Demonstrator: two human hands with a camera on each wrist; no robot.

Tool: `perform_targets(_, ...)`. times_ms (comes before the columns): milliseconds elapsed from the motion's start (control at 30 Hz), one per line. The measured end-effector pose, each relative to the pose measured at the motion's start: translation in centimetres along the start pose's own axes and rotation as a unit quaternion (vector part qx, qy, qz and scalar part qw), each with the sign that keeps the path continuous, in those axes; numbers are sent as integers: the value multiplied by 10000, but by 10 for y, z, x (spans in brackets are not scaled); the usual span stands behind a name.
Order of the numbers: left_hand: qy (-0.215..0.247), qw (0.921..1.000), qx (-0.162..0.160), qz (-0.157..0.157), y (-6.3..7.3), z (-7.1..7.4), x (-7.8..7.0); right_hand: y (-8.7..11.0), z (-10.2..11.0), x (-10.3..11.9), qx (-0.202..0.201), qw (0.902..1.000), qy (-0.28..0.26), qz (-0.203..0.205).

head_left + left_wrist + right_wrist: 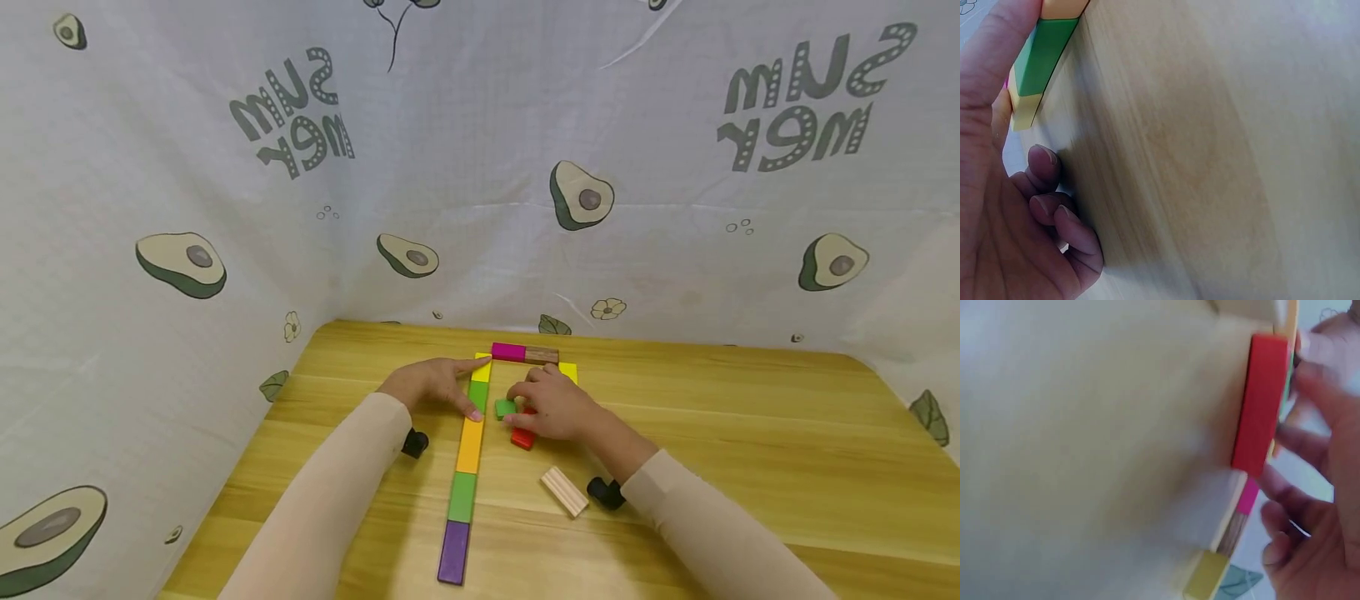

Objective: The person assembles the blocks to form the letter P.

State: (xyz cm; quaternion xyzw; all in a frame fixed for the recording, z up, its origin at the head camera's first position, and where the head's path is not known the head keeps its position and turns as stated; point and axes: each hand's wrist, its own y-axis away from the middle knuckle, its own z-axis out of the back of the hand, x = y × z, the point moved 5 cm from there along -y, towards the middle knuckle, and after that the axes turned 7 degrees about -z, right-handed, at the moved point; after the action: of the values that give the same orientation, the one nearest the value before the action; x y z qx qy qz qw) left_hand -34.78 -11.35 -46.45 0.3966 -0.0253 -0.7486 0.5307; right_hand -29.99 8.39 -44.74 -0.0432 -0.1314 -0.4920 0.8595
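Note:
A straight row of blocks runs toward the front: yellow (482,367), green (477,393), orange (469,446), green (462,497) and purple (453,552). My left hand (437,385) lies along its left side, index finger extended at the yellow block and thumb at the green-orange join. In the left wrist view its other fingers bend loosely over the table. Right of the row, my right hand (553,405) pinches a small green block (504,408) between thumb and index finger. Beneath that hand lies a red block (1261,403), partly covered in the head view.
Across the far end lie a magenta block (508,352) and a brown wood-grain block (542,355), with another yellow block (568,372) at their right. A ridged plain wooden block (564,492) lies nearer me. A patterned curtain (480,167) hangs behind the wooden table (750,433).

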Motion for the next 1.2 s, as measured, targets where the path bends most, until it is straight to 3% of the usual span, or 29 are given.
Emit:
perform_targets(200,37,10000,-4,-46,1,0,0,-3,-5,13,151,9986,-503,-43)
perform_targets(533,-48,10000,-35,-65,3,0,-5,-6,-8,16,68,9976,-659,-202)
perform_targets(800,-158,9999,8,-12,-1,-1,-4,4,1,-5,323,9931,-1089,-309)
perform_targets(933,-149,9999,23,0,-1,-1,-4,15,7,-14,694,9933,-888,-245)
perform_targets(1067,-114,9999,19,-17,1,0,-4,27,13,-20,812,9947,-626,-126)
perform_targets(1200,-51,10000,14,-11,3,0,-4,34,12,-31,835,9940,-601,-381)
